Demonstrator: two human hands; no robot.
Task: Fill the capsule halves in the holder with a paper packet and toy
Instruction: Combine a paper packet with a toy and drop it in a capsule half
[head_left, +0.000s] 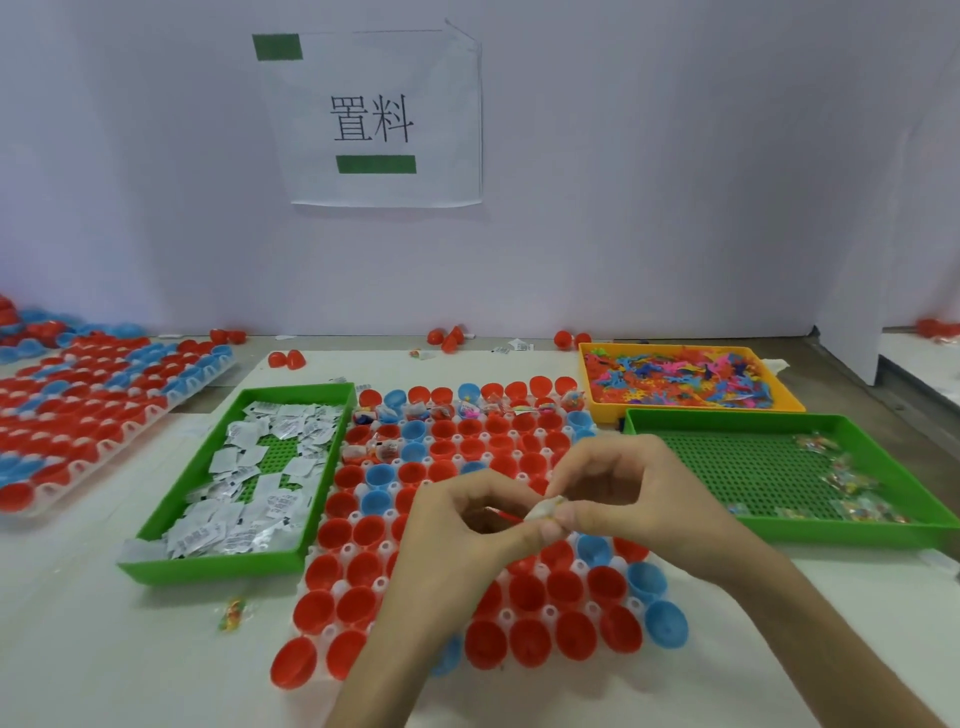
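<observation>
Packet and toy pinched together over the holder

Your left hand (467, 525) pinches what looks like a red toy piece (506, 515), and your right hand (613, 488) pinches the white packet (543, 509). Keep both bundled, then drop them into an empty capsule half (527, 590) in the holder (383, 583) just beneath your hands.

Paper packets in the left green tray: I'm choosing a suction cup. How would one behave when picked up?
Probably light and floppy: the packets are thin, flat and lie heaped unevenly. May drag neighbours along, since they overlap in the tray. Unlikely to roll.
</observation>
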